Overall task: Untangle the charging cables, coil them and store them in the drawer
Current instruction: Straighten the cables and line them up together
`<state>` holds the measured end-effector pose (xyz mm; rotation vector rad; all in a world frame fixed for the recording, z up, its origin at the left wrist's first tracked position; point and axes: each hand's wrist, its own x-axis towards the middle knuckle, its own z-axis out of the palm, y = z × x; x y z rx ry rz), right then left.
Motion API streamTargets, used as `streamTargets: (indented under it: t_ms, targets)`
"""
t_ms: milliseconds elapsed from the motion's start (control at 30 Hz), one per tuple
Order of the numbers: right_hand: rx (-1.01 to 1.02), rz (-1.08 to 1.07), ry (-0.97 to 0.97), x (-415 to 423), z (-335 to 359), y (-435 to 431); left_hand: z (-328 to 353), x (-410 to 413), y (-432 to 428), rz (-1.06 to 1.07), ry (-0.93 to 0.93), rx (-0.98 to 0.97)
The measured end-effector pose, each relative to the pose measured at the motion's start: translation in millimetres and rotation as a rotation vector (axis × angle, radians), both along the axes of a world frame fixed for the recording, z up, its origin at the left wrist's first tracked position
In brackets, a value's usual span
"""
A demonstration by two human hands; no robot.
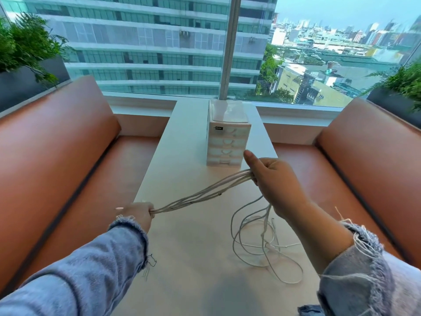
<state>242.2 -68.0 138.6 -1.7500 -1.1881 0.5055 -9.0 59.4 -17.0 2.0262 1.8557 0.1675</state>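
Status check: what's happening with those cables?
Left hand and right hand both grip the cable bundle, stretched between them. Loose loops tangled on table. Drawer unit behind, drawers shut.

Daylight is pouring through the window along the upper frame; two brown benches are flanking a pale table at centre.
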Motion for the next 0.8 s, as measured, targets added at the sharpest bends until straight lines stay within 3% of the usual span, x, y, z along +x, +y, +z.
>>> streamTargets:
  t_ms: [100, 233, 367, 500, 633, 733, 800]
  targets:
    - [-0.009, 0.003, 0.0, 3, -6, -1, -10, 5, 10, 0.1, -0.339, -0.117]
    - [-0.033, 0.045, 0.004, 1, -18, -3, -25, 7, 26, -0.02, -0.443, -0.241]
    - [-0.104, 0.125, -0.052, -7, -35, -4, -26, 8, 25, 0.044, -0.65, -0.367]
    - [-0.208, 0.205, -0.075, -13, -53, -3, -22, 11, 14, 0.083, -0.59, -0.213]
    - [-0.265, 0.257, -0.113, -23, -62, -1, 29, 35, -25, -0.088, -0.764, 0.057]
    - [-0.277, 0.29, -0.189, -35, -63, -1, 65, 57, -58, -0.326, -0.865, 0.08]
    - [-0.255, 0.315, -0.219, -41, -63, -1, 72, 67, -73, -0.406, -0.917, -0.009]
